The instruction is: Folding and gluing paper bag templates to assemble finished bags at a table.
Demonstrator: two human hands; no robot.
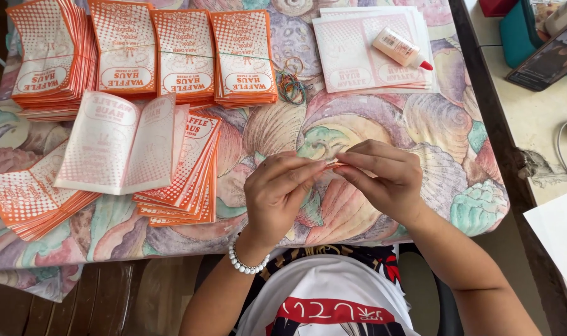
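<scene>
My left hand (277,193) and my right hand (383,177) meet fingertip to fingertip above the table's front edge, pinching a small thin thing between them, too small to tell what it is. A pile of coloured rubber bands (291,84) lies beyond the hands. Bundled stacks of orange-and-white paper bags (184,56) fill the far left. Looser fanned stacks of orange-and-white bags (184,168) lie to the left of my left hand. A beaded white bracelet (245,264) circles my left wrist.
A glue bottle with a red tip (400,48) rests on a stack of flat pink-printed sheets (358,56) at the far right. A shell-patterned cloth (445,137) covers the table. A side counter (532,118) with a cable stands to the right.
</scene>
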